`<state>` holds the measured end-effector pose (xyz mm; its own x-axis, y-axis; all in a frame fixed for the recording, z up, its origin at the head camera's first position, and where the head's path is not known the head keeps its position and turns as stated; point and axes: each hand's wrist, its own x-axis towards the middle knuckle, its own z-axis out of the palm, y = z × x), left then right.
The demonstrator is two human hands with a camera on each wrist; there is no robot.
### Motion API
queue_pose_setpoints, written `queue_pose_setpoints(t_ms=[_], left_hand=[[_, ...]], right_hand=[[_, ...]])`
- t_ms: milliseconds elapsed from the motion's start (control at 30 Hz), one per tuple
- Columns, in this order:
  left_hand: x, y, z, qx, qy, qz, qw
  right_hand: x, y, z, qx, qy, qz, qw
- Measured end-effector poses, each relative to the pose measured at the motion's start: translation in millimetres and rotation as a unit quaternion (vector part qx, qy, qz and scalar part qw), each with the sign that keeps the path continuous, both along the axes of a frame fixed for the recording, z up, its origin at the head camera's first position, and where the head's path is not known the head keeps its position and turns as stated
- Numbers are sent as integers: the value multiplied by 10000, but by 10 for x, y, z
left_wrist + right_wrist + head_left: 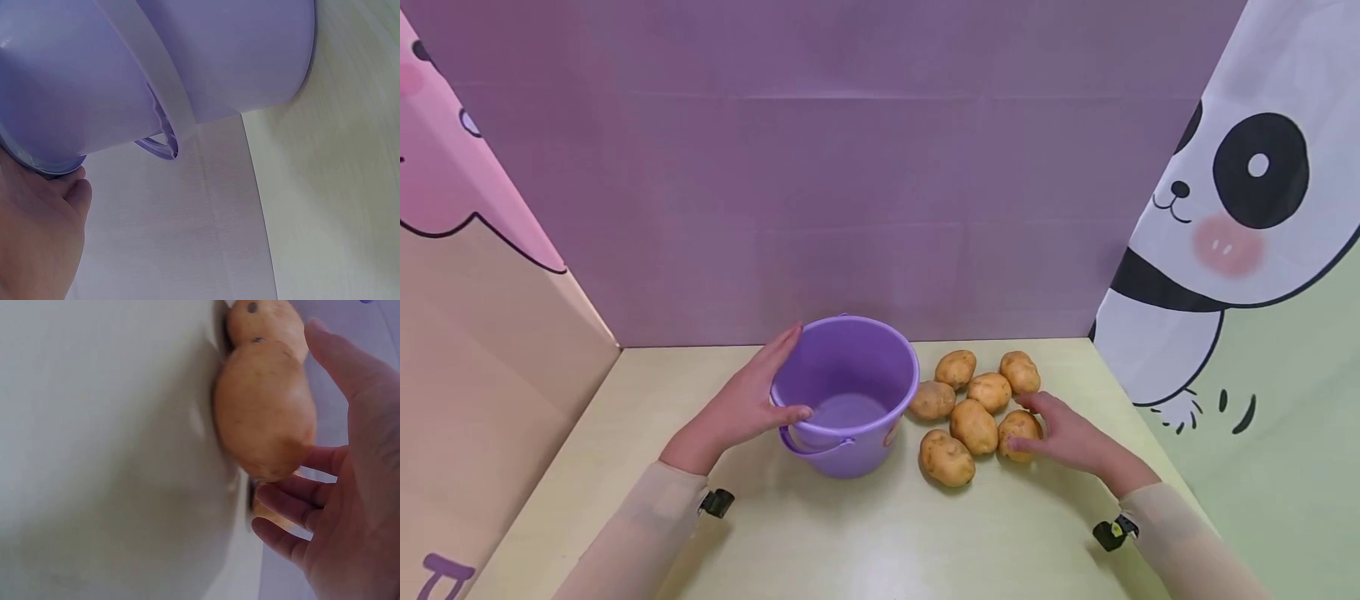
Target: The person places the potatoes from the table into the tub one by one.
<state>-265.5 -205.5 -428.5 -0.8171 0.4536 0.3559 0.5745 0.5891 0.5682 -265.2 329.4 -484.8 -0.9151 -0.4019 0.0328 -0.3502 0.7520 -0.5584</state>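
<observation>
A purple bucket (pixel 850 454) stands upright on the table, its inside bare and its handle hanging down at the front. My left hand (pixel 741 408) holds the bucket's left rim, thumb over the front edge and fingers along the outer side. In the left wrist view the bucket's wall (pixel 244 56) fills the top. Right of the bucket lie several potatoes (pixel 974 427). At the rightmost front potato (pixel 1021 427), my right hand (pixel 1067 433) reaches around with thumb and fingers spread. The right wrist view shows this potato (pixel 265 406) between them, not gripped.
The pale table (pixel 865 542) ends at a purple back wall (pixel 850 183). A pink-printed panel (pixel 475 333) rises on the left and a panda-printed panel (pixel 1285 400) on the right. Another potato (pixel 947 458) lies closest to the table's front.
</observation>
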Motion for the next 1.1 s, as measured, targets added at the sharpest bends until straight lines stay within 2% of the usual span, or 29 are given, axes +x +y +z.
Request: queue_pose_setpoints(t_ms=[333, 567, 900, 1100], left_hand=[[10, -7, -6, 73, -63, -16, 10000], [14, -2, -13, 81, -48, 5, 10000], [21, 2, -4, 26, -74, 70, 9999], [28, 6, 5, -12, -84, 100, 9999]], right_hand=[[74, -47, -125, -70, 21, 35, 10000], [63, -45, -232, -162, 314, -10, 9994], [63, -38, -283, -391, 500, -75, 9980], [53, -46, -244, -571, 970, -9, 9936]])
